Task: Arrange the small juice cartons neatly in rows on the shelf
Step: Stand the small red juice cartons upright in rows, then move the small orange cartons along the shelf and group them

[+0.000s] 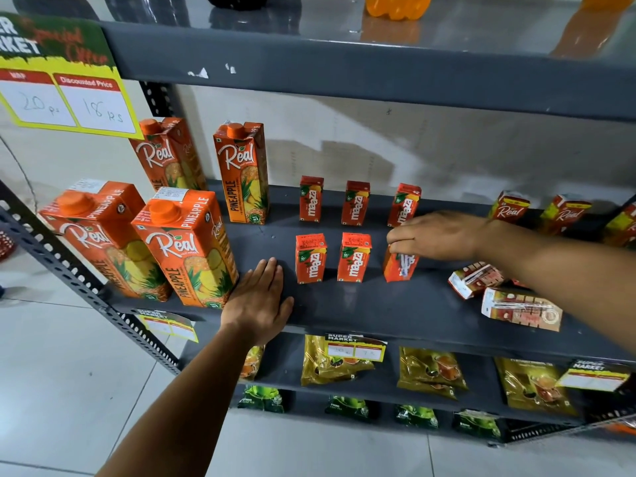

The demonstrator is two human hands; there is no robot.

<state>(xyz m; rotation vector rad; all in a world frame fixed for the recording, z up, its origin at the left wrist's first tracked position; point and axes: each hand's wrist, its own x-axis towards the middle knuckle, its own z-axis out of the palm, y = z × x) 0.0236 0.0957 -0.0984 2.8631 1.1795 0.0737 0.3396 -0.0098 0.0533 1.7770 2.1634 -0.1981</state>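
Note:
Small red Maaza juice cartons stand on the dark grey shelf (361, 304) in two rows. The back row holds three cartons (356, 202). Two stand upright in the front row (353, 257). My right hand (437, 235) grips the top of a third front-row carton (399, 268), which stands slightly tilted, its back with the straw facing me. My left hand (263, 297) lies flat and open on the shelf's front edge, beside the big cartons. Two small cartons (521, 308) lie on their sides at the right, under my right forearm.
Tall Real pineapple cartons (187, 246) fill the shelf's left part. Small Real cartons (509, 206) stand at the back right. A price sign (69, 98) hangs at top left. Lower shelves hold yellow pouches (430, 371) and green packets.

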